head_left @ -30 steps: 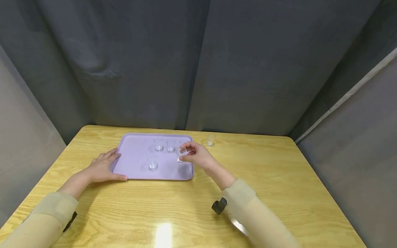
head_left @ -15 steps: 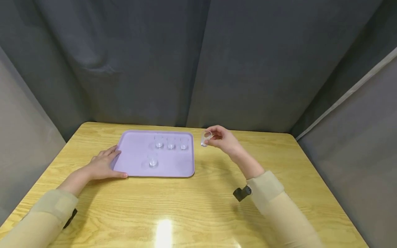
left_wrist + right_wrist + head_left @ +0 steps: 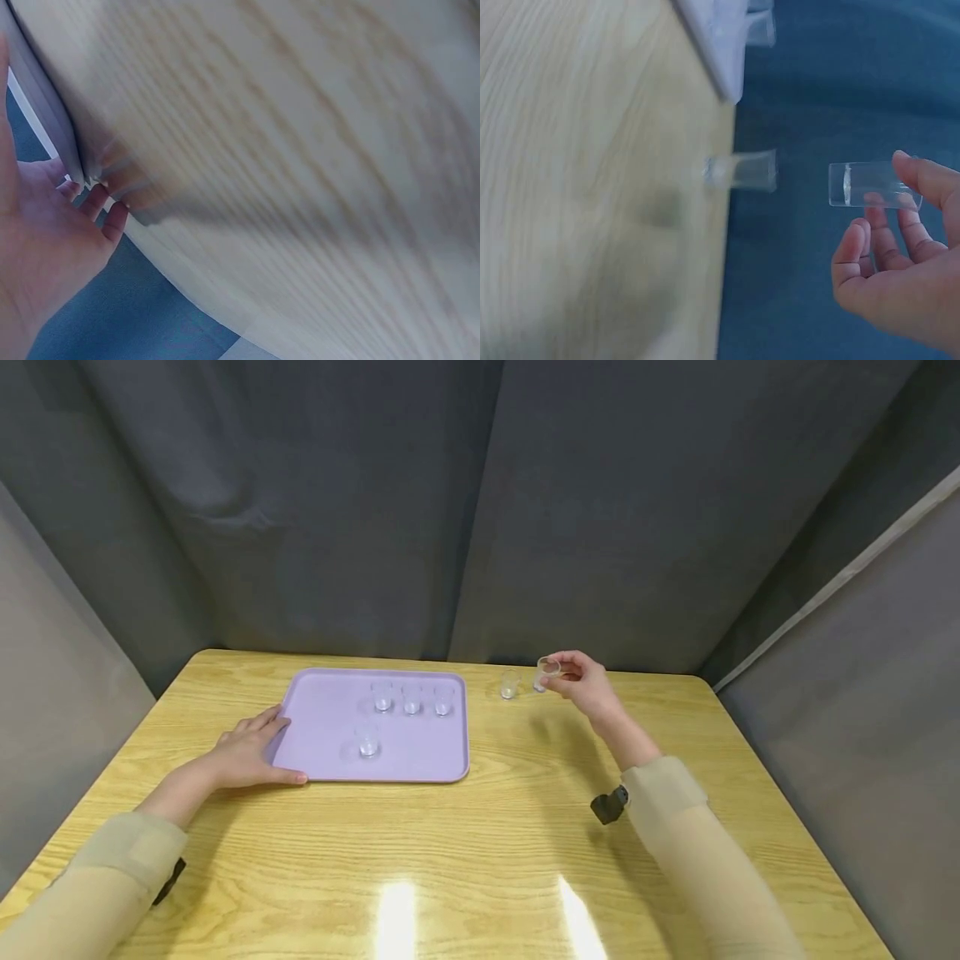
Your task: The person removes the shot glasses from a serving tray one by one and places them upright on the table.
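Between thumb and fingertips, my right hand (image 3: 588, 689) pinches a small clear shot glass (image 3: 541, 678) above the table's back part. In the right wrist view this held glass (image 3: 861, 184) is apart from another clear glass (image 3: 751, 171), which stands on the table just to its left in the head view. My left hand (image 3: 243, 758) rests spread against the left edge of a lilac tray (image 3: 423, 752), thumb along the front corner. The left wrist view shows its fingertips touching the tray's edge (image 3: 54, 105). On the tray, three glasses (image 3: 412, 702) form a back row; one glass (image 3: 367, 745) stands in front.
The wooden table (image 3: 465, 843) ends at a dark grey curtain (image 3: 360, 527) behind. A light panel (image 3: 847, 693) borders the right side and another the left. The table glass stands close to the back edge.
My right hand has moved right from over the tray with the glass, past the glass on the table. The back row's right glass shows uncovered. My left hand has stayed at the tray.
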A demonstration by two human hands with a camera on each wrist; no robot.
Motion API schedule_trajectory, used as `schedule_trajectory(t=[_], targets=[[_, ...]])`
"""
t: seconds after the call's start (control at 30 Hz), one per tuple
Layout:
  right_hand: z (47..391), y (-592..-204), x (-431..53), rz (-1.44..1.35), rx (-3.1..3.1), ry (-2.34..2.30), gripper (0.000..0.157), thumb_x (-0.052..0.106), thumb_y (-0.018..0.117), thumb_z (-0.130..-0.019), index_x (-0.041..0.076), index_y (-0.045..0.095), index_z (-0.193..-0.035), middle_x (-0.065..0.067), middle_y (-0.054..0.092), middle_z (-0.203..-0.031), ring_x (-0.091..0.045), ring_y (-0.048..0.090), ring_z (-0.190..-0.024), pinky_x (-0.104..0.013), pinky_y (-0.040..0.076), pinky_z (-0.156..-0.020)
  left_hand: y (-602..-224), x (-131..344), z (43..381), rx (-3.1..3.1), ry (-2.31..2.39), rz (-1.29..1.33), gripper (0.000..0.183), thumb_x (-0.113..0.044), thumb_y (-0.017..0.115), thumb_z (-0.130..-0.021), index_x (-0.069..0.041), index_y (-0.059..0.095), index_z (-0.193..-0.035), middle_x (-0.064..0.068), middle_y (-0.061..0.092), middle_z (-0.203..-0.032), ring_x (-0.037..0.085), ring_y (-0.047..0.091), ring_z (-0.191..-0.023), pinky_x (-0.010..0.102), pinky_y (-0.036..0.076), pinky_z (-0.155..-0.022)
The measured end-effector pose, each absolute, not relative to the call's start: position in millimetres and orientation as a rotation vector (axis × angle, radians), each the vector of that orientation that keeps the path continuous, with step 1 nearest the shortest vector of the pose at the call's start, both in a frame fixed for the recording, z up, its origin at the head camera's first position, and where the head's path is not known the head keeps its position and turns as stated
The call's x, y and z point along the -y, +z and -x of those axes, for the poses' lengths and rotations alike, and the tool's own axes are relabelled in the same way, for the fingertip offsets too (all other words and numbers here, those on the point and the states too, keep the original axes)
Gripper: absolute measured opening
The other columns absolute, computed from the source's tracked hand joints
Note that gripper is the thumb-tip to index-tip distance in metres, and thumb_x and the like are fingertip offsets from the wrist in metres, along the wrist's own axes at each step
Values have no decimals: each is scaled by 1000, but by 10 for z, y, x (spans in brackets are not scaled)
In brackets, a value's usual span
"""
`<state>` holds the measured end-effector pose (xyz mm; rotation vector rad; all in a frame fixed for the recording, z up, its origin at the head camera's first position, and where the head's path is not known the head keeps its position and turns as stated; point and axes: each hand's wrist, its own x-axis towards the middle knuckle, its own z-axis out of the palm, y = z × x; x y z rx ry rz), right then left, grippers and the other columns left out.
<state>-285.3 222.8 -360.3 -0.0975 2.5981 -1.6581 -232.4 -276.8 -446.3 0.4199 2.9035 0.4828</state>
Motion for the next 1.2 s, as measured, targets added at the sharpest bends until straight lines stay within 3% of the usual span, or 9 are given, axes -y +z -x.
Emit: schedule_trajectory(t=[0.2,0.57,0.83,1.0,1.2], targets=[[2983,-3870,-2340,27,-2663,-1714,42,19,66,-90,6,50,-126,-11,56,-124,-16,47,-96,-31,42,-85,-4449,2754,2314,-2885,476,-418,117,-74,66,-66,4,29,-144,27,11,-153,52,16,-133,72,20,-95],[3140,-4250,-2381,-29,-2790,-1692,40,18,65,-90,6,51,-126,-12,58,-122,-19,48,-92,-24,42,-73,-4477,2770,2326,-2891,472,-426,117,-74,66,-65,4,29,-144,27,12,-153,53,16,-133,72,21,-94],[3229,-4420,-2359,-21,-2784,-1713,45,14,61,-93,-2,46,-132,-19,54,-129,-30,49,-111,-39,41,-94,-4466,2786,2334,-2896,462,-431,116,-74,66,-66,4,30,-144,27,12,-153,53,17,-133,72,21,-94],[3291,-4486,-2362,-58,-2761,-1747,44,13,59,-93,-2,45,-133,-19,53,-130,-31,47,-116,-42,38,-99,-4472,2788,2344,-2896,459,-430,117,-74,66,-65,4,30,-144,26,12,-153,53,17,-133,72,21,-94],[3321,-4526,-2378,-147,-2733,-1725,43,12,58,-94,1,46,-133,-17,53,-129,-30,49,-112,-35,42,-86,-4486,2783,2337,-2896,465,-428,116,-74,66,-65,4,30,-144,26,12,-153,53,17,-133,72,21,-93]])
